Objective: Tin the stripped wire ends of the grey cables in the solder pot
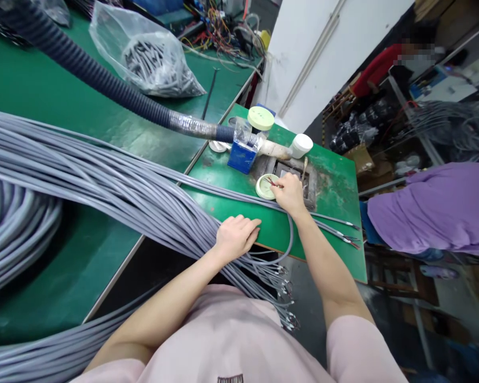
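A thick bundle of grey cables (115, 183) runs across the green workbench and over my forearm side toward the floor. My left hand (236, 238) lies flat on top of this bundle, fingers extended. My right hand (289, 194) pinches thin dark and red wire ends from a cable above a small pale green dish (263, 189). Several grey cables with stripped ends (341, 230) stick out past my right wrist across the green board (327, 250).
A corrugated dark hose (104, 74) ends near a blue box with a clear cup (240, 157). A white jar (301, 146) and a metal fixture (293, 173) stand close to my right hand. A person in a purple shirt (431, 210) is at the right.
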A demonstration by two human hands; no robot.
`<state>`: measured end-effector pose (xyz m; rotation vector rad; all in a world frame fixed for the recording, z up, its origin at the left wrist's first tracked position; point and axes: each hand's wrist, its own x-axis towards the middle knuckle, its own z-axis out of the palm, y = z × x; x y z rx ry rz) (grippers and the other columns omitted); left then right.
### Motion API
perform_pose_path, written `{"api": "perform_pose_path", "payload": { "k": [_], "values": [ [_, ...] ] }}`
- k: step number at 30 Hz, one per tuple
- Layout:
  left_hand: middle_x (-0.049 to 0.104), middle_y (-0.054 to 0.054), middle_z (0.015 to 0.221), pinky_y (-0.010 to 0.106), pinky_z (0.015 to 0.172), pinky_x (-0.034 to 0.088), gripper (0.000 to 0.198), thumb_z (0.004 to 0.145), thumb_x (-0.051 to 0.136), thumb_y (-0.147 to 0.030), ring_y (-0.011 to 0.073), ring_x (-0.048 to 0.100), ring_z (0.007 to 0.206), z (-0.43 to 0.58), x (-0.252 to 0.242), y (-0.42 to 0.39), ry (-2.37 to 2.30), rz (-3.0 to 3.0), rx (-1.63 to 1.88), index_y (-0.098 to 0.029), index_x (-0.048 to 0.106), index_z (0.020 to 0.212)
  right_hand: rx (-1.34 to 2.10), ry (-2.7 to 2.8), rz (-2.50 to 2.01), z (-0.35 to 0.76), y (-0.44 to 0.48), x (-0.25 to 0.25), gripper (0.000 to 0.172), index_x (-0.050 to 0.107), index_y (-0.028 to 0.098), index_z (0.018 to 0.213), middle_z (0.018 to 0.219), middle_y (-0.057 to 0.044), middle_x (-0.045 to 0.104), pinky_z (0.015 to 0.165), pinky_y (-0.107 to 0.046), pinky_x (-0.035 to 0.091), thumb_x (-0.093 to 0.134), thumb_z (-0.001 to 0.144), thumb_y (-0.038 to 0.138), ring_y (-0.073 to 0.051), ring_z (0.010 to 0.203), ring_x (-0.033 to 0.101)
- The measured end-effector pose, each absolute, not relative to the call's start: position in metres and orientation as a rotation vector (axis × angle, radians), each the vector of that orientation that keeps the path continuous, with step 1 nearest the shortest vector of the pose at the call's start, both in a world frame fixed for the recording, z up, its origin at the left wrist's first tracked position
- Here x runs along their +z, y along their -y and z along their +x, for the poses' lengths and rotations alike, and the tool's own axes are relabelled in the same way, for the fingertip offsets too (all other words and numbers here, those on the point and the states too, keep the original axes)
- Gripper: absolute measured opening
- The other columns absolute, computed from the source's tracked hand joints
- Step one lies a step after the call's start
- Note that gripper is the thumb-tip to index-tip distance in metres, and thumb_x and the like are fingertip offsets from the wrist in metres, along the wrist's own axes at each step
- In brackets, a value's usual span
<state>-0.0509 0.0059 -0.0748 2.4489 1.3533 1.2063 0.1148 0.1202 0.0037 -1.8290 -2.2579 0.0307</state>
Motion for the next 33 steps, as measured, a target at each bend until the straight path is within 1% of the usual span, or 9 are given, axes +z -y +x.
{"api": "perform_pose_path", "payload": {
  "k": [6, 12, 19, 25, 33],
  "values": [
    [0.065, 0.001, 0.071, 0.032, 0.061, 0.033, 0.019, 0.093, 0.050, -0.027, 0.0155, 0.056, 0.070, -0.052, -0.073, -0.005, -1.383, 2.515, 1.205, -0.018, 0.063, 0.103, -0.073, 2.192, -1.754, 0.130, -0.122, 0.007, 0.017, 0.072, 0.017, 0.074, 0.081, -0.007, 0.055, 0.075, -0.035, 0.036, 0.057, 0.080, 0.025, -0.023, 0.084, 0.048],
    [0.065, 0.000, 0.072, 0.032, 0.061, 0.033, 0.018, 0.092, 0.051, -0.028, 0.0158, 0.056, 0.070, -0.053, -0.072, -0.006, -1.393, 2.534, 1.189, -0.018, 0.063, 0.103, -0.245, 2.014, -1.779, 0.168, -0.138, 0.007, 0.015, 0.070, 0.018, 0.074, 0.079, -0.006, 0.056, 0.077, -0.037, 0.038, 0.057, 0.077, 0.024, -0.023, 0.083, 0.046],
    [0.065, 0.000, 0.071, 0.032, 0.060, 0.033, 0.018, 0.092, 0.052, -0.028, 0.0157, 0.056, 0.069, -0.051, -0.071, -0.007, -1.397, 2.541, 1.201, -0.018, 0.064, 0.101, -0.321, 1.971, -1.975, 0.183, -0.151, -0.004, 0.019, 0.070, 0.016, 0.078, 0.087, -0.011, 0.059, 0.077, -0.039, 0.038, 0.053, 0.078, 0.025, -0.027, 0.088, 0.047],
    [0.065, 0.000, 0.070, 0.032, 0.060, 0.033, 0.018, 0.092, 0.051, -0.028, 0.0158, 0.056, 0.069, -0.051, -0.072, -0.006, -1.405, 2.544, 1.179, -0.019, 0.064, 0.101, -0.311, 2.023, -2.042, 0.182, -0.153, -0.012, 0.024, 0.071, 0.014, 0.084, 0.093, -0.014, 0.059, 0.076, -0.039, 0.036, 0.050, 0.081, 0.024, -0.029, 0.093, 0.046],
    [0.064, 0.000, 0.070, 0.032, 0.060, 0.033, 0.017, 0.092, 0.051, -0.027, 0.0157, 0.056, 0.069, -0.051, -0.072, -0.006, -1.400, 2.540, 1.199, -0.018, 0.063, 0.101, -0.331, 2.095, -2.103, 0.181, -0.156, -0.013, 0.028, 0.072, 0.013, 0.087, 0.098, -0.017, 0.061, 0.075, -0.039, 0.034, 0.048, 0.083, 0.026, -0.031, 0.096, 0.047]
  ]
}}
